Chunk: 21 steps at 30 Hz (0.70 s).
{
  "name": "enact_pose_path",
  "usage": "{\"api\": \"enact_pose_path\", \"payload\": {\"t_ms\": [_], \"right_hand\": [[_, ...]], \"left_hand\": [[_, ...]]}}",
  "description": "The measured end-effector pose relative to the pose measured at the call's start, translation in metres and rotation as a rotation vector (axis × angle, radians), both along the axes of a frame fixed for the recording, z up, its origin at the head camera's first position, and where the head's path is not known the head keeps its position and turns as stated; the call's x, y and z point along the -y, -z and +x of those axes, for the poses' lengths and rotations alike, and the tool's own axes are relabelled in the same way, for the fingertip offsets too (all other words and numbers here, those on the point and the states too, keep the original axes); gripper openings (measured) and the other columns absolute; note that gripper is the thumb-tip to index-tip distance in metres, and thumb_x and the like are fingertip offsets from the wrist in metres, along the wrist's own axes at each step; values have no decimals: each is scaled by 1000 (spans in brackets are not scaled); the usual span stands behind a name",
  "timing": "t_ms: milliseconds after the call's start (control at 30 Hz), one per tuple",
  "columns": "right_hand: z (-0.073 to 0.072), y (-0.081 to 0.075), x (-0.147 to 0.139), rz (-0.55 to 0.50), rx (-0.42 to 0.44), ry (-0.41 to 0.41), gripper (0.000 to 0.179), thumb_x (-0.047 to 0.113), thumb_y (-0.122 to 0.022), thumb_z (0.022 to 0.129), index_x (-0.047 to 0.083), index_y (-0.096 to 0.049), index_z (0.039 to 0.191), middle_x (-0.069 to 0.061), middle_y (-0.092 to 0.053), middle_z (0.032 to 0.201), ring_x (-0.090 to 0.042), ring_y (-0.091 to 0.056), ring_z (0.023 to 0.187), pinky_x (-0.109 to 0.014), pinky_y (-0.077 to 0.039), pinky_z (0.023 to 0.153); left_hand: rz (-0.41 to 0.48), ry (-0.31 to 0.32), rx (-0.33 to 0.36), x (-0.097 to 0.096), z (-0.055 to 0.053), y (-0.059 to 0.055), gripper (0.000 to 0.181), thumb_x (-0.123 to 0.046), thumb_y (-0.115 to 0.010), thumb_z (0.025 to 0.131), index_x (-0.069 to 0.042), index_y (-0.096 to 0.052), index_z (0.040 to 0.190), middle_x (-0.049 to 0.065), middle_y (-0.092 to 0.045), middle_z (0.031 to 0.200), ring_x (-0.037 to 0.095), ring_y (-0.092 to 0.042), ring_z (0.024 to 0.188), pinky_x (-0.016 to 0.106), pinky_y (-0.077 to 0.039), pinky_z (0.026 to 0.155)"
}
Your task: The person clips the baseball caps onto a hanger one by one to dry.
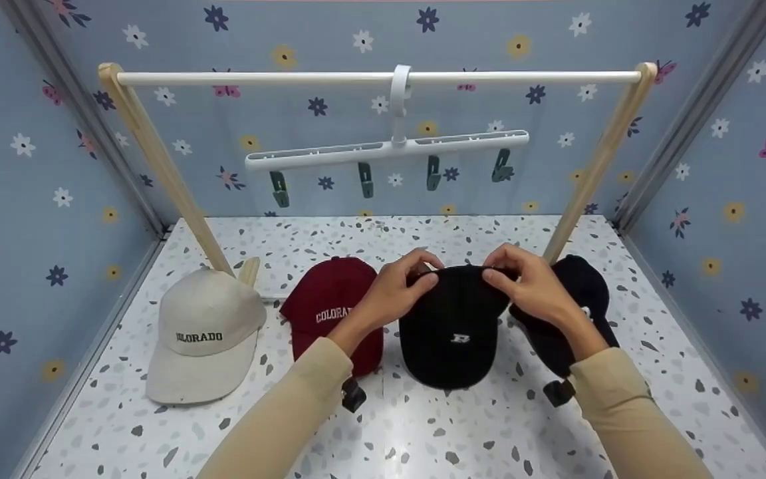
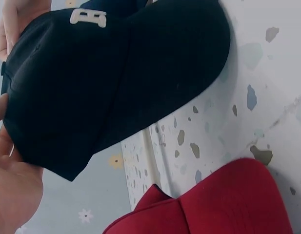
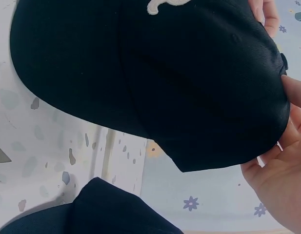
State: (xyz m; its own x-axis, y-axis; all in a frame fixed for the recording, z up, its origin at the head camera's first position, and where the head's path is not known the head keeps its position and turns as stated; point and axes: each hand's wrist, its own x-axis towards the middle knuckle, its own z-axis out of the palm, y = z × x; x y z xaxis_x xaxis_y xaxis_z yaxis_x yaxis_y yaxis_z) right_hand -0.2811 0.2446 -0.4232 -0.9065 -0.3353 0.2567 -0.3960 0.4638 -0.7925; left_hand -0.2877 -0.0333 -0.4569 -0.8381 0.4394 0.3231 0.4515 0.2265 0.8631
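Both hands hold a black baseball cap [image 1: 453, 313] by the top of its crown, one at each side, with the brim hanging toward the person. My left hand [image 1: 396, 283] pinches the crown's left side between thumb and fingers. On the opposite side my right hand [image 1: 526, 283] pinches it the same way. A white letter patch [image 2: 89, 17] marks the cap's front. To the left lies a dark red cap [image 1: 336, 293] lettered in white, partly covered by the left forearm. Behind the right wrist, a navy cap [image 1: 582, 286] is partly hidden.
A beige cap [image 1: 203, 319] lies at the far left. Above, a white hanger [image 1: 330, 156] with several green clips [image 1: 433, 173] hangs from the white rod [image 1: 529, 76] of a wooden-legged rack [image 1: 163, 169]. Flower-patterned walls enclose the speckled table [image 1: 449, 439].
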Motion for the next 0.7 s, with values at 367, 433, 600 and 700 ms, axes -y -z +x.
{"api": "enact_pose_path", "payload": {"t_ms": [367, 433, 600, 700], "right_hand": [[2, -1, -3, -6, -19, 14, 8, 13, -73, 102, 7, -71, 107, -7, -75, 94, -20, -68, 90, -25, -49, 86], [1, -1, -5, 1, -31, 19, 8, 12, -73, 102, 7, -72, 107, -6, -76, 95, -19, -69, 91, -25, -50, 87], [0, -3, -7, 20, -49, 22, 8, 13, -74, 101, 7, -73, 107, -6, -77, 97, -18, -69, 91, -24, -50, 86], [0, -4, -8, 34, -57, 24, 9, 13, -74, 101, 7, -73, 107, -6, -77, 97, -18, -69, 90, -24, -49, 84]], "left_hand": [[-9, -57, -18, -6, 1, -6, 14, -19, -63, 109, -20, -68, 122, -1, -69, 96, 16, -62, 88, 35, -51, 86], [-17, -64, -25, -6, 0, -5, 14, -19, -64, 109, -20, -69, 121, -2, -69, 97, 15, -62, 88, 35, -51, 87], [-24, -77, -55, -9, -2, -7, 13, -19, -65, 108, -18, -70, 120, -2, -69, 95, 14, -61, 87, 33, -51, 87], [-26, -77, -75, -10, -2, -9, 13, -18, -66, 108, -17, -70, 119, -2, -70, 95, 13, -61, 87, 33, -51, 87]]}}
